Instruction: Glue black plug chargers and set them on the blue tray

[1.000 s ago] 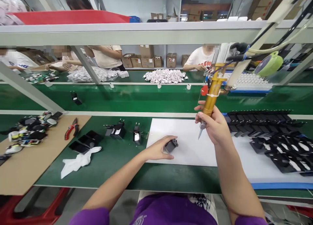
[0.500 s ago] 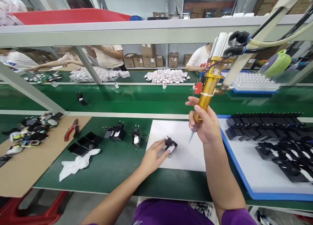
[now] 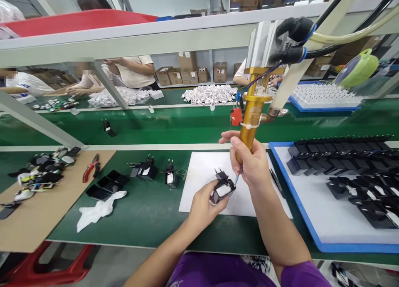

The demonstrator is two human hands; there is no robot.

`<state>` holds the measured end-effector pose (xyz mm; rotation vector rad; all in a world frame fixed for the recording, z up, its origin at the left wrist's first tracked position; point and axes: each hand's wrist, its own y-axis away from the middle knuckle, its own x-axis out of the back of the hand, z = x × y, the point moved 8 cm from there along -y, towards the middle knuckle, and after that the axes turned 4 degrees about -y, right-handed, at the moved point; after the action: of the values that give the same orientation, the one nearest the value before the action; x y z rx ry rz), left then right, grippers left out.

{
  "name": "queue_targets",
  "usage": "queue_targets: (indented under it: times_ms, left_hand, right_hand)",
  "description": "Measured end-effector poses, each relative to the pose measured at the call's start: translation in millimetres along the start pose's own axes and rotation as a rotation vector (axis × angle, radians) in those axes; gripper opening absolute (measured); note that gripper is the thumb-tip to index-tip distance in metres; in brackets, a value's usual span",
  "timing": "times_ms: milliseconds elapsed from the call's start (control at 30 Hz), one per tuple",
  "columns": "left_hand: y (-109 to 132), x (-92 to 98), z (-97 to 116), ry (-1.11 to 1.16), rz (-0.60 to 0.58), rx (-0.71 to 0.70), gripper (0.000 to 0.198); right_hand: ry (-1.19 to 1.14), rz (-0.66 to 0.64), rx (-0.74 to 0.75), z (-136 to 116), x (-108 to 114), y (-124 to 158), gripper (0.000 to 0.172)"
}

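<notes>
My left hand (image 3: 204,204) grips a black plug adapter (image 3: 223,189) between thumb and fingers, over the white board (image 3: 190,195). Two prongs stick up from its plug part, and something white shows in its open body. My right hand (image 3: 249,162) is wrapped round a gold dispensing gun (image 3: 248,131), index finger stretched out beside it. The gun's pale tapered nozzle (image 3: 236,179) points down at the adapter's right edge; whether they touch I cannot tell. Left of the board stand another black adapter (image 3: 171,176) and a small group of adapters (image 3: 145,169).
A blue-edged tray (image 3: 299,212) on the right holds rows of black adapters. Left lie pliers (image 3: 91,168), black cases (image 3: 107,185), a white cloth (image 3: 99,210) and loose parts on cardboard (image 3: 71,195). Hoses (image 3: 336,39) run from the gun. Co-workers sit beyond the green belt (image 3: 174,127).
My left hand has lifted and tilted the adapter off the board. My right hand has brought the dispensing gun left and closer, its nozzle now at the adapter.
</notes>
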<state>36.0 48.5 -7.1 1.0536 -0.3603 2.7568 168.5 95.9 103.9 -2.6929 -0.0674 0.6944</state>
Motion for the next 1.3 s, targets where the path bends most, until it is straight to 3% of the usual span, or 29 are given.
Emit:
queue_targets:
  times_ms: [167,600,833,1000,1300]
  left_hand:
    - [0.4,8.3,14.9,0.01,0.042,-0.04,0.039]
    - [3.2,7.7,16.3,0.087,0.055,0.001,0.039]
    - [-1.4,-9.4,9.1,0.097,0.016,0.058,0.035]
    - [-5.7,-20.5,18.8,0.119,0.032,0.026,0.027]
    - [-9.6,-22.1,31.7,0.157,0.082,0.007,0.026]
  right_hand:
    - [-0.017,0.018,-0.006,1.8,1.6,-0.2,0.027]
    - [0.028,0.058,0.04,1.3,3.2,1.3,0.028]
    - [0.02,0.048,0.047,-0.9,1.3,2.9,0.027]
    - [0.026,0.058,0.037,-1.1,-0.6,4.0,0.028]
    - [0.007,0.054,0.046,1.0,-3.3,5.9,0.028]
